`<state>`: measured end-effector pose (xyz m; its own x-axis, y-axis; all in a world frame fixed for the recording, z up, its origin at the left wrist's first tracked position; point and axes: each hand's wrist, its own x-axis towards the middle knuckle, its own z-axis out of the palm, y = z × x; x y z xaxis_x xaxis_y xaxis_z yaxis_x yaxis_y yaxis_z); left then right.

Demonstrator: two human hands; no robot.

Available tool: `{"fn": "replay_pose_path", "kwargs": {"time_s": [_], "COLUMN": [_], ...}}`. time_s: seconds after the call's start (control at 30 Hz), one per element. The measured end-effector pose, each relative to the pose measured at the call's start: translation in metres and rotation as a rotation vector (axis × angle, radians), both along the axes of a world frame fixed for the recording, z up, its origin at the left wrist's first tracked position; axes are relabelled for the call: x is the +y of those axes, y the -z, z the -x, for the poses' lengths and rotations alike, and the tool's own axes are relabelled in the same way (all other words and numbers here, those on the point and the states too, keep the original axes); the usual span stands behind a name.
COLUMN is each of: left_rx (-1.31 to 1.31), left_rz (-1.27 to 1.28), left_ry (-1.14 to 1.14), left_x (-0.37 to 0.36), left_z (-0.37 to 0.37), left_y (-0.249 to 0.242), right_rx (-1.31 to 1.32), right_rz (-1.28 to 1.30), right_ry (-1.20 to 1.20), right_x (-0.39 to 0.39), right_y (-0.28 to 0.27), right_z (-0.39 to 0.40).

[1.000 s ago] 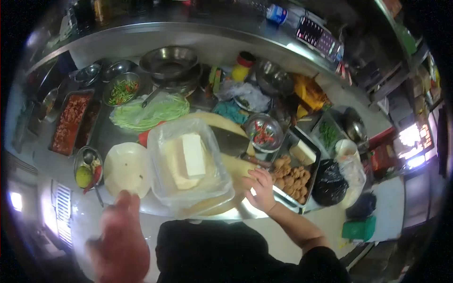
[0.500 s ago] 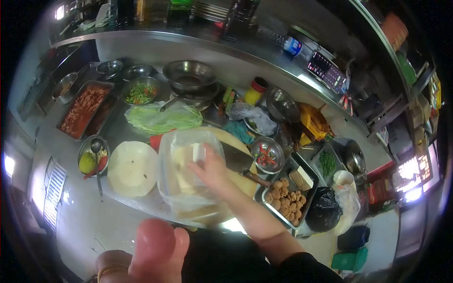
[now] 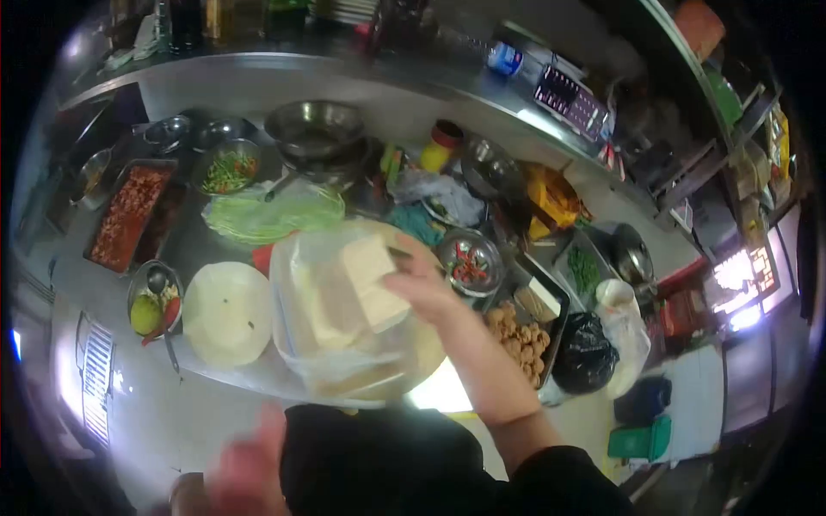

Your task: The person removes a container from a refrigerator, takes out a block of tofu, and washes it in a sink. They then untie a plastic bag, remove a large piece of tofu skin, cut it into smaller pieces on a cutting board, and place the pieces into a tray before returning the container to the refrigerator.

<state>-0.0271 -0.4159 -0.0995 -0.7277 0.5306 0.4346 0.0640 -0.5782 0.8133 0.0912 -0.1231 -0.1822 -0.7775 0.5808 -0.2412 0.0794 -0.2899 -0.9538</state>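
Observation:
My right hand point(image 3: 426, 292) grips a pale cream rectangular slab point(image 3: 376, 279) by its right edge, fingers on top. The slab is over a clear plastic container point(image 3: 288, 335) lined with a thin plastic bag, and more pale pieces show inside. Under the container lies a round wooden board point(image 3: 430, 348), partly covered. Low in the view, away from the counter things, my left hand point(image 3: 249, 473) is smeared by motion, so its fingers cannot be made out. A pale round flat thing point(image 3: 227, 314) lies left of the container.
Behind are bagged green leaves point(image 3: 275, 211), a bowl of cut green peppers point(image 3: 231, 169) and a large metal bowl point(image 3: 316, 129). At the left stands a tray of reddish meat point(image 3: 129, 215). Rightward are a bowl of red peppers point(image 3: 470, 265), brown lumps point(image 3: 520, 340) and a black bag point(image 3: 585, 354).
My right hand has taken hold of the pale slab and raised it, tilted, to the right. My left hand has moved down and left and blurred. The whole view has shifted slightly.

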Motion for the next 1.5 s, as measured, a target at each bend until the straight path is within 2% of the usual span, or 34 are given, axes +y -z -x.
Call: {"fn": "replay_pose_path", "kwargs": {"time_s": [0.03, 0.07, 0.1, 0.13, 0.17, 0.2, 0.23, 0.33, 0.37, 0.47, 0.5, 0.6, 0.63, 0.73, 0.77, 0.83, 0.9, 0.97, 1.07, 1.17, 1.27, 1.33, 1.37, 1.47, 1.5], "left_rx": [-0.127, -0.194, -0.195, -0.028, -0.302, -0.263, -0.222, -0.239, -0.222, -0.201, -0.217, -0.234, -0.219, -0.097, -0.042, 0.292, 0.7, 1.183, 1.199, 1.348, 1.077, 0.71, 0.52, 0.462, 0.6], "left_rz": [-0.025, 0.068, 0.254, 0.556, 0.492, 0.582, 0.669, 0.736, 0.715, 0.715, 0.758, 0.795, 0.796, 0.91, 0.967, 0.843, 0.766, 0.733, 0.828, 0.741, 0.897, 0.918, 0.923, 0.939, 0.905], "left_ry": [0.008, -0.008, -0.043, -0.108, -0.152, -0.216, -0.278, -0.008, 0.037, 0.166, 0.208, 0.336, 0.39, 0.502, 0.536, 0.267, 0.04, -0.138, 0.519, 0.288, 0.288, 0.49, 0.581, 0.667, 0.591], "left_x": [0.005, 0.013, 0.023, 0.031, 0.043, 0.053, 0.059, 0.066, 0.066, 0.06, 0.06, 0.051, 0.054, 0.07, 0.074, 0.09, 0.108, 0.129, 0.163, 0.197, 0.227, 0.252, 0.259, 0.261, 0.252], "left_z": [0.003, 0.003, 0.0, -0.003, -0.004, -0.004, -0.003, -0.003, 0.001, 0.034, 0.049, 0.093, 0.106, 0.139, 0.147, 0.147, 0.145, 0.123, 0.099, 0.092, 0.101, 0.12, 0.127, 0.134, 0.129], "left_y": [0.008, 0.022, 0.041, 0.065, 0.112, 0.159, 0.186, 0.193, 0.194, 0.192, 0.185, 0.185, 0.182, 0.173, 0.172, 0.189, 0.187, 0.127, 0.124, 0.17, 0.185, 0.217, 0.228, 0.236, 0.227], "right_rx": [-0.017, -0.024, -0.042, -0.058, -0.054, -0.054, -0.043, -0.134, 0.007, -0.185, -0.335, -0.552, -0.445, -0.571, -0.614, -0.698, -0.729, -0.77, -0.833, -0.951, -1.07, -1.063, -1.004, -0.833, -0.795], "right_rz": [-0.048, -0.116, -0.12, -0.131, -0.189, -0.251, -0.174, -0.15, -0.178, -0.374, -0.861, -1.096, -0.734, -1.307, -1.371, -1.508, -1.544, -1.571, -1.622, -1.679, -1.673, -1.69, -1.542, -1.141, -1.043], "right_ry": [-0.006, -0.022, -0.011, -0.004, 0.017, 0.035, 0.056, 0.151, 0.19, 0.178, 0.163, -0.022, 0.009, 0.129, 0.083, -0.003, -0.018, -0.09, -0.243, -0.267, -0.137, -0.005, 0.09, 0.282, 0.308], "right_x": [0.006, 0.015, 0.016, 0.019, 0.025, 0.029, 0.028, 0.017, 0.011, -0.006, -0.013, -0.028, -0.02, 0.022, 0.03, 0.044, 0.051, 0.056, 0.065, 0.068, 0.062, 0.05, 0.041, 0.019, 0.011], "right_y": [-0.016, -0.031, -0.039, -0.041, -0.025, -0.002, 0.013, 0.062, 0.081, 0.099, 0.095, 0.086, 0.09, 0.098, 0.106, 0.118, 0.124, 0.123, 0.118, 0.086, 0.059, 0.048, 0.043, 0.025, 0.015], "right_z": [-0.023, -0.047, -0.069, -0.088, -0.109, -0.129, -0.144, -0.168, -0.168, -0.145, -0.131, -0.106, -0.103, -0.109, -0.112, -0.113, -0.112, -0.112, -0.121, -0.145, -0.186, -0.212, -0.219, -0.223, -0.214]}}
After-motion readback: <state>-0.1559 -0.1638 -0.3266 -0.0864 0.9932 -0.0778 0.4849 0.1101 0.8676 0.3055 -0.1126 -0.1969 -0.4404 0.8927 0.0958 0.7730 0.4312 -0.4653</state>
